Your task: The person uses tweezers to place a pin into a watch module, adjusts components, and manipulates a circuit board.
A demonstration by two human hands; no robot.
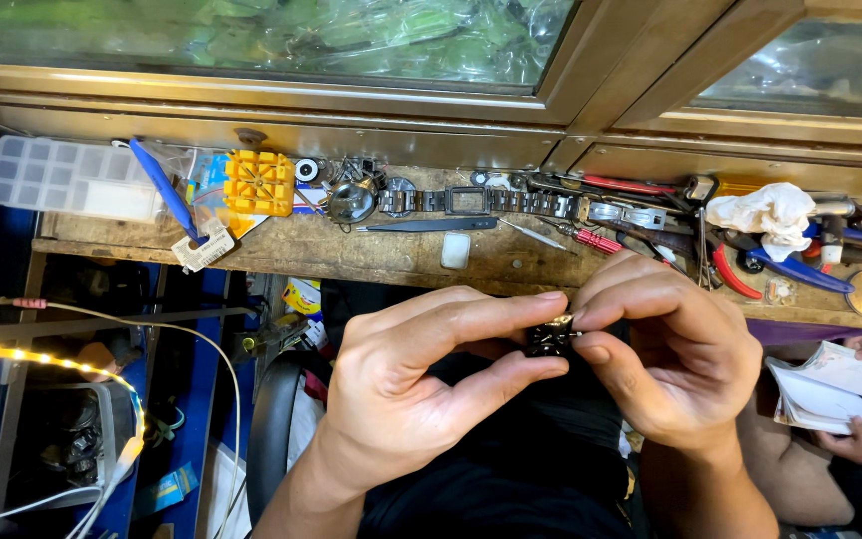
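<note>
Cluttered wooden surface (391,255) sits beyond your hands. Small dark watch part (551,336) is pinched between both: left hand (421,384) and right hand (675,359) each grip it narrowly, equally near.

Bright, sharp bench; glare on glass; dim, shadowed below.

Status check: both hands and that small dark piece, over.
Left hand and right hand both pinching small dark metal piece. Held below bench edge. Nothing obstructing.

Tools crowd the back of the wooden bench (371,262): a metal watch band (471,201), tweezers (431,226), red-handled pliers (725,269). Its front strip lies mostly bare, open to reach.
</note>
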